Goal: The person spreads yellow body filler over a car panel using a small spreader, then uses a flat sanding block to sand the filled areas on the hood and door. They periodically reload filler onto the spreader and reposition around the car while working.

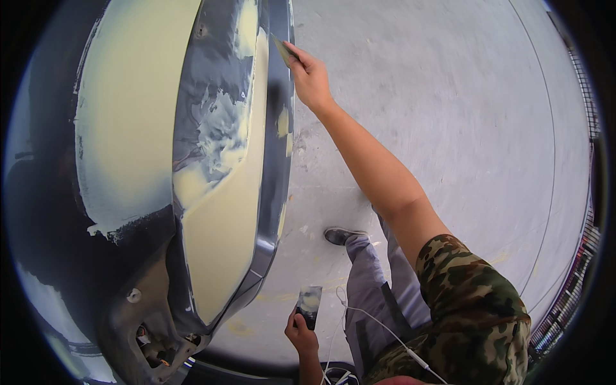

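My right hand [308, 80] grips a thin, flexible-looking spreader [282, 51] at the top, held against or close to the outer edge of a dark grey vehicle body panel [273, 167]; whether it touches, I cannot tell. Pale yellow filler [218, 256] covers long stretches of the panel, with smeared grey-white patches higher up. My left hand [301, 333] is low in the middle, closed on a small rectangular mixing plate [309, 301] with pale and dark smears on it.
A dark body section with a broad filler patch [128, 109] lies at the left, with an opening [151, 343] below. My legs and shoe [343, 235] stand on the grey floor [462, 128]. A white cable [378, 324] hangs over me. A grate [577, 269] runs along the right rim.
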Motion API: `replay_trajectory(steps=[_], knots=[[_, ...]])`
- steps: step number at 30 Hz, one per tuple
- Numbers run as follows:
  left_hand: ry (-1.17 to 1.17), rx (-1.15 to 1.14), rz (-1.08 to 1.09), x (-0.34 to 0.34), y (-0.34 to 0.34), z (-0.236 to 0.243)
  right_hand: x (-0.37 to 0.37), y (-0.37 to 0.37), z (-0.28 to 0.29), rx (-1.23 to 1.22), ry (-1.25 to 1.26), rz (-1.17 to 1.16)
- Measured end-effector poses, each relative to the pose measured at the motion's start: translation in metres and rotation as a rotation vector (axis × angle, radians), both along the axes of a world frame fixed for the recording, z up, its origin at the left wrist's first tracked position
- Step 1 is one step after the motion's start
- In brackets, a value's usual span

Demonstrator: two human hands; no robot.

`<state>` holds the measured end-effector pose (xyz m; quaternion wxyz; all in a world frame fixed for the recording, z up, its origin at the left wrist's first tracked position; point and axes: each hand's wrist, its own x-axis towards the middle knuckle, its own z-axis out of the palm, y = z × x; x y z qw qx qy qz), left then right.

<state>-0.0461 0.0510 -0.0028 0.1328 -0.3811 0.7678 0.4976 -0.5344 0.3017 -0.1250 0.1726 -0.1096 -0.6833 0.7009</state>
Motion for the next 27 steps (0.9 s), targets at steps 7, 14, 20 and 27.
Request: replay_trajectory(steps=[7,14,20,27], knots=[[0.007,0.014,-0.009,-0.02,0.016,-0.004,-0.065,0.008,0.004,0.031,0.125,0.023],[-0.017,0.012,0.003,-0.018,0.012,-0.01,-0.057,-0.006,0.003,0.026,0.145,0.028],[0.011,0.028,0.01,-0.001,-0.001,-0.013,-0.022,-0.029,0.0,0.006,0.173,0.028],[-0.001,0.034,0.006,0.023,-0.021,-0.013,0.021,-0.05,0.004,0.022,0.189,0.029]])
